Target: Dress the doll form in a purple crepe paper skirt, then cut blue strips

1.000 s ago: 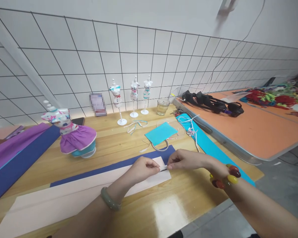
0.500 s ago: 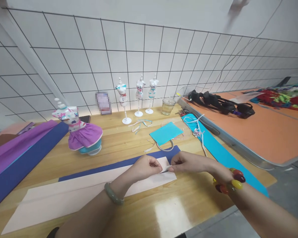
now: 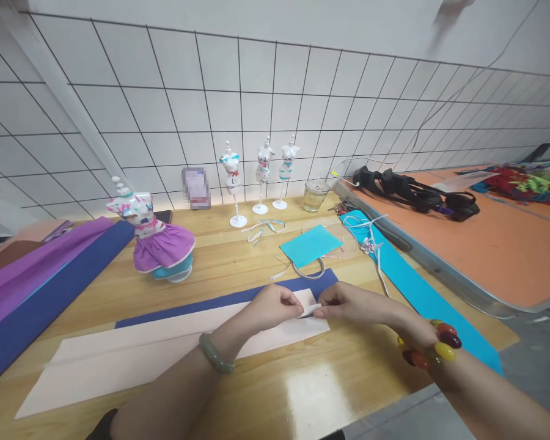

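A long pale pink strip of fabric or paper [image 3: 114, 360] lies across the front of the wooden table, partly over a dark blue piece [image 3: 178, 310]. Above its right end, my left hand [image 3: 275, 305] pinches one end of a small white strip [image 3: 310, 310]. The other end sits between the thumb and fingers of my right hand [image 3: 351, 304]. What exactly the white strip is, I cannot make out. Beyond my hands lies a turquoise rectangle [image 3: 310, 245] with a pale ring [image 3: 321, 269] partly under it.
At the left a small dress form [image 3: 140, 211] wears a purple skirt [image 3: 164, 247]. Three thin mannequins [image 3: 231, 168] and a glass [image 3: 315, 197] stand at the back. A turquoise strip [image 3: 421, 293] runs along the right, beside an orange-topped surface [image 3: 499, 256] bearing black straps [image 3: 412, 192].
The whole view has shifted slightly, so the scene sits a little further right. Both hands stay pinched close together at the pink strip's right end, and the white strip shows more clearly between them.
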Demonstrator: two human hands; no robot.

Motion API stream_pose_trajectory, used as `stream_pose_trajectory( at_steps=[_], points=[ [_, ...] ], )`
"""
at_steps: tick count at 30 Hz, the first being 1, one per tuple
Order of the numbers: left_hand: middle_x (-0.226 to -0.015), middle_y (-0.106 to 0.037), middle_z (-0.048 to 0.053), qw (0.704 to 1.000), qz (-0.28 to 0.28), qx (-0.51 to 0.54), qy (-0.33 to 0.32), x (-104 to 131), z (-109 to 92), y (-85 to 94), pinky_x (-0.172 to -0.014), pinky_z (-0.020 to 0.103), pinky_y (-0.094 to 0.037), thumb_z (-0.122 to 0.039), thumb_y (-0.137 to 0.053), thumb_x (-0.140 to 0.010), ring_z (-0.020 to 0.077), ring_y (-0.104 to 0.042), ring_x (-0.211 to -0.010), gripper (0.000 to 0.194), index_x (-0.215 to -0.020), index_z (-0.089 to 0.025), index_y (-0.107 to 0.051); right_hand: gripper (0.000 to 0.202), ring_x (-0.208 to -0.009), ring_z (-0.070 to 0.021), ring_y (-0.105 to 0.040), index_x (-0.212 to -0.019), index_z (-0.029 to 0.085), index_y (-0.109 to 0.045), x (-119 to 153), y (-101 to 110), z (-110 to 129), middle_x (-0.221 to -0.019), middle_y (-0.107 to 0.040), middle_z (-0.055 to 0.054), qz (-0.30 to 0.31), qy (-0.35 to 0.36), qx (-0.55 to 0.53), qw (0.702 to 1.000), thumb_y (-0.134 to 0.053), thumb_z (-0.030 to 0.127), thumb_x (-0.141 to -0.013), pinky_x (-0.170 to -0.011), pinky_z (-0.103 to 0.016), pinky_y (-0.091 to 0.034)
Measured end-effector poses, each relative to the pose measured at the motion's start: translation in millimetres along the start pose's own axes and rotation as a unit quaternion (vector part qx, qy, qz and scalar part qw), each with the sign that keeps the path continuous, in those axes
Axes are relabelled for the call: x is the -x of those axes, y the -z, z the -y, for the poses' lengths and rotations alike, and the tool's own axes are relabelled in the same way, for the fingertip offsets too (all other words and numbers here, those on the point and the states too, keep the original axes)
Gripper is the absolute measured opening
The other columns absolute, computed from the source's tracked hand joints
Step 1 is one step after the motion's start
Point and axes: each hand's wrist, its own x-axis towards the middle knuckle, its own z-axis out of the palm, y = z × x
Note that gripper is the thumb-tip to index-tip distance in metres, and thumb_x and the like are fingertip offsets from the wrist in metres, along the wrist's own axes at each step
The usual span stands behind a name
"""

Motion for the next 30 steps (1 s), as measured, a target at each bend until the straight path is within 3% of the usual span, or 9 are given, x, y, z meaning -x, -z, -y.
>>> stream_pose_trajectory(
  at_steps=[20,24,30],
  points=[
    [-0.072,-0.067,0.004,1.000,0.010,-0.019,-0.003,-3,4,-1.3,-0.056,0.022,-0.039,-0.037,-0.061,-0.067,0.0124,-0.055,-0.063,0.028,-0.075,-0.012,-0.069,0.047,-0.053,-0.0077,-0.025,-0.060,0.017,-0.042,-6,-11,3,-0.058,-0.027,0.006,-0.008,-0.003,-0.011,1.000,-0.046,0.059,-0.081,-0.047,-0.023,-0.018],
    [-0.074,-0.067,0.003,0.998,0.032,-0.053,-0.013,0,3,7.9,-0.055,0.021,-0.038,-0.039,-0.059,-0.070,0.0120,-0.054,-0.062,0.030,-0.081,-0.014,-0.070,0.047,-0.054,-0.0079,-0.024,-0.061,0.017,-0.041,-6,-11,1,-0.060,-0.027,0.006,-0.010,0.007,-0.025,1.000,-0.046,0.058,-0.082,-0.048,-0.023,-0.019],
    [-0.071,-0.066,0.001,0.993,0.060,-0.096,-0.026,6,0,21.4,-0.053,0.021,-0.037,-0.030,-0.060,-0.067,0.0109,-0.052,-0.059,0.021,-0.076,-0.015,-0.071,0.048,-0.056,-0.0084,-0.027,-0.063,0.016,-0.047,-5,-14,2,-0.060,-0.032,0.005,-0.010,-0.002,-0.030,1.000,-0.047,0.060,-0.081,-0.049,-0.023,-0.020]
  ],
)
